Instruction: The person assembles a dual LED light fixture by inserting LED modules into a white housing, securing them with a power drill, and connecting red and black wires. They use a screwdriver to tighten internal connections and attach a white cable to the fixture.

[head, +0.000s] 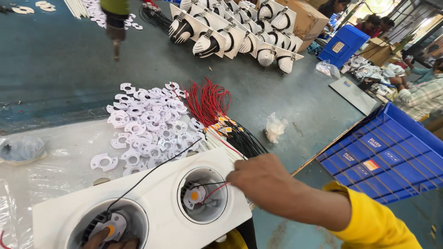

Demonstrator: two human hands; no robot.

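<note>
A white twin downlight housing [157, 184] lies in front of me with two round wells. My right hand [263, 182], in a yellow sleeve, rests on its right edge and pinches the red and black wires [213, 189] that lead to the LED chip [195, 196] in the right well. Only the fingertips of my left hand [108, 240] show at the bottom edge, touching the LED chip [111, 228] in the left well; their grip is hidden. A long black wire [152, 171] runs from the left well across the housing.
A heap of white plastic holder rings [147, 124] lies beyond the housing, beside a bundle of red and black wired LED chips [217, 110]. Finished fixtures [230, 32] stand in rows at the back. A hanging screwdriver [115, 27] is upper left. Blue crates [387, 152] sit at right, near other workers [422, 94].
</note>
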